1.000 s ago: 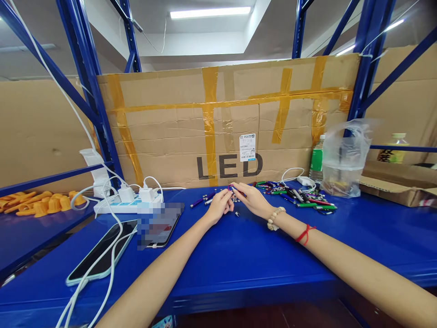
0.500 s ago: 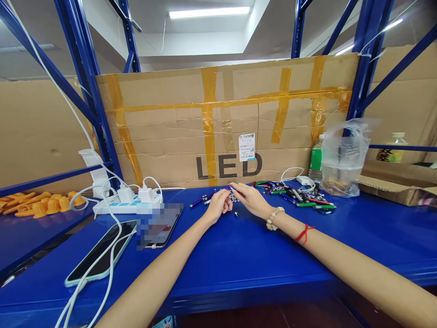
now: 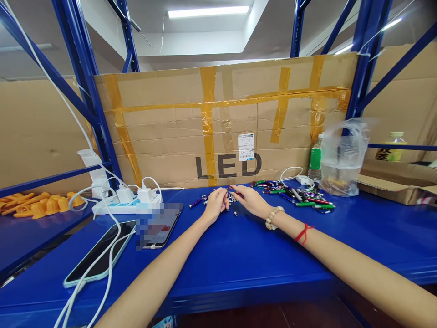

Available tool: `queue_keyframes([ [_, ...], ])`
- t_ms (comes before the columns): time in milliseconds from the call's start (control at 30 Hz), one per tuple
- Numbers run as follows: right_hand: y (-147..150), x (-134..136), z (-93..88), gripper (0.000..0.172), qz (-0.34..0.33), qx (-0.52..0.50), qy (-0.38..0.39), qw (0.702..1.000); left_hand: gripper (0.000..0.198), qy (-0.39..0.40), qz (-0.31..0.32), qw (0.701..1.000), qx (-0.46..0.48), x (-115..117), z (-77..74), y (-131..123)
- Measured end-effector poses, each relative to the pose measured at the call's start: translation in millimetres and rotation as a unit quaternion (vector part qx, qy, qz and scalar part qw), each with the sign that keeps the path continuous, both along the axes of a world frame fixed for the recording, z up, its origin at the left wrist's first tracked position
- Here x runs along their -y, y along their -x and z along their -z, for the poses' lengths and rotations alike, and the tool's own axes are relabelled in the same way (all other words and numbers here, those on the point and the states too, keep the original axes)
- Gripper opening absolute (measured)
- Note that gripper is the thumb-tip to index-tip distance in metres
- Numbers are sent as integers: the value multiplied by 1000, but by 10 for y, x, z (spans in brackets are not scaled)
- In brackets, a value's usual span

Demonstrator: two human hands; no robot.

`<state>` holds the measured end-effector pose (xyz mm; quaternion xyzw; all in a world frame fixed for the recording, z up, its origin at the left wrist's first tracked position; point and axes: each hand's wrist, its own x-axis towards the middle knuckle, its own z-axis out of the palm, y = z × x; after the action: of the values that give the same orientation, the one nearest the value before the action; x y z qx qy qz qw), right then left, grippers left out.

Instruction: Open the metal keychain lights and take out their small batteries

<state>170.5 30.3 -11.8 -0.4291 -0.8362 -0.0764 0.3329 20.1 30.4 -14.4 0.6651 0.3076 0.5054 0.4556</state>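
My left hand (image 3: 216, 205) is closed, its fingers curled above the blue shelf top. Whatever is inside it is too small or hidden to make out. Just to the right, my right hand (image 3: 251, 200) has its fingers stretched towards the left one, thumb apart, with nothing visible in its grasp. Small shiny metal parts (image 3: 232, 198) lie between and behind the hands, partly covered. One small metal piece (image 3: 236, 213) rests alone in front of them. A purple pen barrel (image 3: 195, 203) lies left of my left hand.
A pile of coloured pens (image 3: 302, 197) lies at right, near a white cable (image 3: 290, 169). Behind it stand a green-labelled bottle (image 3: 316, 159) and a plastic bag (image 3: 343, 159). Two phones (image 3: 99, 253) and a power strip (image 3: 126, 207) with cables occupy the left. Cardboard (image 3: 164, 136) backs the shelf.
A purple bit showed at my right fingertips earlier; now it is out of sight. The right fingers have lowered slightly and moved a little away from the left hand.
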Motion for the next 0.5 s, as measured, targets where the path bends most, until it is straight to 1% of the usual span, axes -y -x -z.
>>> queue_keyframes([
  [133, 2, 46, -15, 32, 33, 37, 27, 998, 25, -6, -32, 999, 8, -27, 12, 13],
  [267, 21, 89, -48, 33, 65, 37, 34, 997, 26, -22, -51, 998, -13, -20, 11, 20],
  [500, 23, 96, -62, 32, 59, 62, 43, 995, 28, -53, -68, 995, -52, -10, 13, 23],
])
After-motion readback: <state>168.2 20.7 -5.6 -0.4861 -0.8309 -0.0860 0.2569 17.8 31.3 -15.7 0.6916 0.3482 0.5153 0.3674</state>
